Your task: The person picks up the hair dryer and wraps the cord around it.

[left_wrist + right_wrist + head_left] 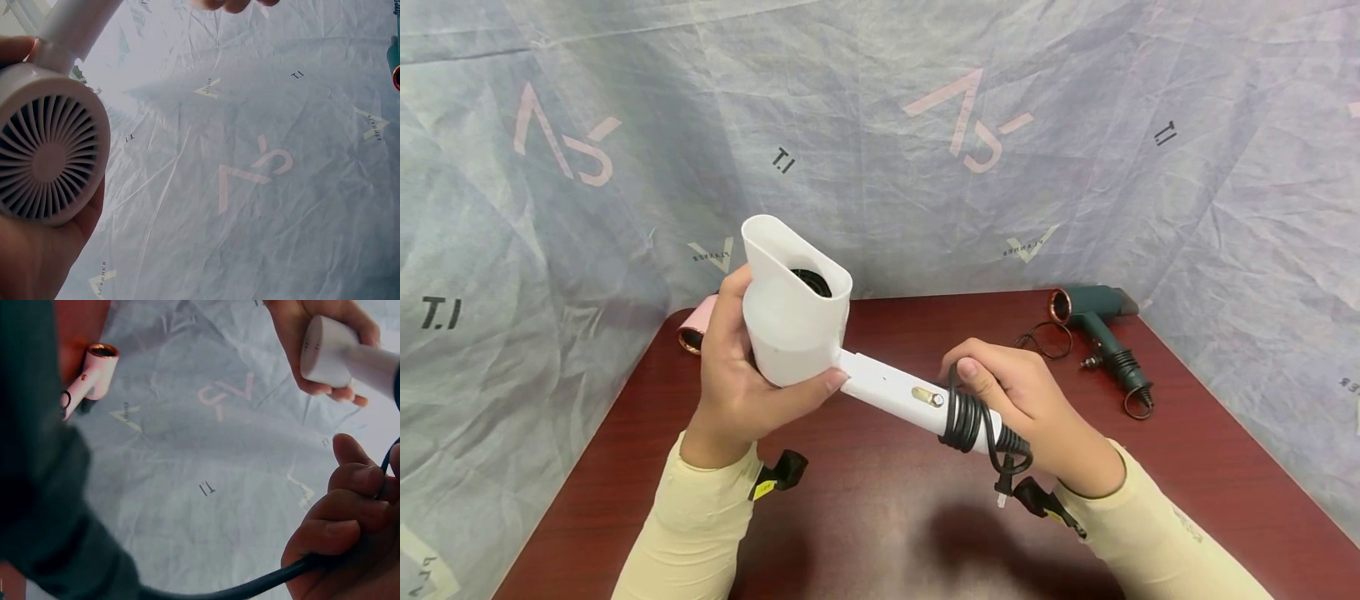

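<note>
A white hair dryer (pixel 793 337) is held up over the table, its flat nozzle pointing up and its handle slanting down to the right. My left hand (pixel 726 396) grips it round the body, thumb lying by the handle joint. The slotted round rear vent (pixel 50 159) shows in the left wrist view. A black power cord (pixel 962 423) is coiled round the lower handle, with its plug (pixel 1004 483) hanging below. At the handle's end, my right hand (pixel 1026 396) pinches a loop of this cord; the right wrist view shows curled fingers (pixel 340 534) around it.
On the dark red table (pixel 865 500), a green hair dryer (pixel 1093 304) with its cord wound on lies at the back right. A pink hair dryer (pixel 700 315) sits at the back left, partly behind my left hand. Grey printed sheeting (pixel 865 108) surrounds the table.
</note>
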Available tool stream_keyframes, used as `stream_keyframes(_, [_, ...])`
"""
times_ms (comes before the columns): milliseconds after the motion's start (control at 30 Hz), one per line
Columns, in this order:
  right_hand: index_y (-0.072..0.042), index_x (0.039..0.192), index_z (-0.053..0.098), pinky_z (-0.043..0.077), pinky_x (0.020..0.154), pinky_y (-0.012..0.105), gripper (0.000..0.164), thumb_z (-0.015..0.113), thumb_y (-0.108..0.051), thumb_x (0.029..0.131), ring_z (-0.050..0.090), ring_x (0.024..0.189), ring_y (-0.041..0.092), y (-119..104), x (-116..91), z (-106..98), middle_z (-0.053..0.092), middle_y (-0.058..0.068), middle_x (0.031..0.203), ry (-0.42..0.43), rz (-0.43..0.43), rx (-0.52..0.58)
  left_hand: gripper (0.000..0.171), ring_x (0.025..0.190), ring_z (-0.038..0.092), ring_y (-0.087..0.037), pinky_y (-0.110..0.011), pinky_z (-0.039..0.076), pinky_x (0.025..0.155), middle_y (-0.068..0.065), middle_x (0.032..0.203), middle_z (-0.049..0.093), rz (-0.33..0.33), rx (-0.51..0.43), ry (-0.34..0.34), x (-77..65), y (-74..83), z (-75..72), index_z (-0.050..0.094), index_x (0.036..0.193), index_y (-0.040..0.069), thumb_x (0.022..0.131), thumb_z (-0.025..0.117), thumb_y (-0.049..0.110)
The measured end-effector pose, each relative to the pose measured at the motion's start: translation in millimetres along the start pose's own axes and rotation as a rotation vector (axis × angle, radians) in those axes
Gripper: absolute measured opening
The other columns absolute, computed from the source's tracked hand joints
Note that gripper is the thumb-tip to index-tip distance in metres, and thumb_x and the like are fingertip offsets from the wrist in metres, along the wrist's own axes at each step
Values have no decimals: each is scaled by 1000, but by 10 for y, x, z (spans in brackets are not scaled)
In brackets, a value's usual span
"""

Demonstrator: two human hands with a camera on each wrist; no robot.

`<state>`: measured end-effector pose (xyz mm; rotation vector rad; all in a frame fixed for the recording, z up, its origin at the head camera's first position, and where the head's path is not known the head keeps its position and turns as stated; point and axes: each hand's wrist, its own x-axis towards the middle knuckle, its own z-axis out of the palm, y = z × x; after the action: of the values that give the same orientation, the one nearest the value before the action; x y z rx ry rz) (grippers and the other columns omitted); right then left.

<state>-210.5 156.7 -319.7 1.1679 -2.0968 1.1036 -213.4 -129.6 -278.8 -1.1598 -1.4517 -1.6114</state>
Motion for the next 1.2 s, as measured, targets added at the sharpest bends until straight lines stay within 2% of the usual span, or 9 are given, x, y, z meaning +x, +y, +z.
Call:
stream_keyframes(167, [-22, 101, 67, 47, 59, 17, 24, 52, -4, 104, 56, 64, 1, -23, -9, 76, 60, -16, 76, -41, 28, 1, 85, 92, 70, -32, -39, 58, 81, -19, 111, 67, -8, -36, 50, -5, 6, 26, 44, 135, -14, 62, 86, -6])
stream_keyframes(367, [-17, 95, 60, 43, 59, 17, 20, 58, 2, 98, 47, 63, 0, -44, -19, 140, 51, -11, 75, -42, -18, -19, 83, 88, 71, -35, -42, 59, 80, -22, 111, 64, -3, -36, 96, 11, 1, 57, 44, 136, -14, 62, 82, -10])
stream_keyframes(500, [-20, 84, 58, 39, 53, 19, 31, 49, 1, 104, 39, 59, -1, -74, -65, 149, 45, -12, 68, -44, 97, 80, 83, 93, 68, -35, -43, 57, 83, -21, 113, 64, 6, -3, 128, 20, -15, 78, 44, 137, -14, 64, 83, -6])
stream_keyframes(600, [-23, 91, 63, 41, 55, 20, 31, 47, -2, 107, 42, 60, 1, -96, -105, 152, 46, -12, 70, -62, 171, 131, 86, 100, 64, -36, -44, 55, 86, -21, 118, 63, -2, 29, 153, 18, -26, 91, 45, 140, -12, 65, 85, -3])
stream_keyframes(733, [-21, 108, 64, 45, 62, 21, 25, 49, -1, 107, 48, 68, 5, -83, -109, 185, 52, -9, 81, -73, 113, 84, 86, 106, 61, -38, -42, 55, 88, -22, 124, 61, -28, 56, 183, 3, -46, 105, 46, 143, -8, 66, 84, -3])
stream_keyframes(833, [-21, 109, 65, 44, 63, 22, 21, 48, -8, 109, 47, 69, 4, -66, -96, 219, 53, -10, 82, -98, 142, 28, 84, 108, 61, -38, -40, 55, 89, -22, 126, 61, -39, 81, 222, 2, -61, 122, 47, 142, -6, 66, 83, -4])
stream_keyframes(967, [-24, 109, 64, 47, 63, 22, 20, 44, -20, 112, 47, 65, 2, -83, -84, 265, 50, -13, 74, -201, 220, -2, 81, 109, 60, -37, -39, 55, 90, -20, 127, 61, -54, 79, 291, 30, -28, 138, 49, 141, -3, 67, 81, -8])
stream_keyframes(1067, [-26, 111, 63, 49, 64, 22, 20, 43, -24, 112, 46, 63, 0, -102, -92, 290, 49, -14, 73, -257, 201, -16, 77, 107, 60, -36, -39, 54, 91, -19, 125, 62, -50, 69, 340, 73, 21, 144, 51, 138, -3, 67, 80, -10])
stream_keyframes(1200, [-29, 113, 63, 49, 69, 21, 20, 44, -24, 112, 49, 66, -1, -135, -102, 310, 50, -17, 76, -265, 167, -53, 75, 105, 59, -34, -39, 52, 91, -16, 121, 63, -39, 68, 380, 129, 71, 127, 53, 136, -4, 66, 79, -12])
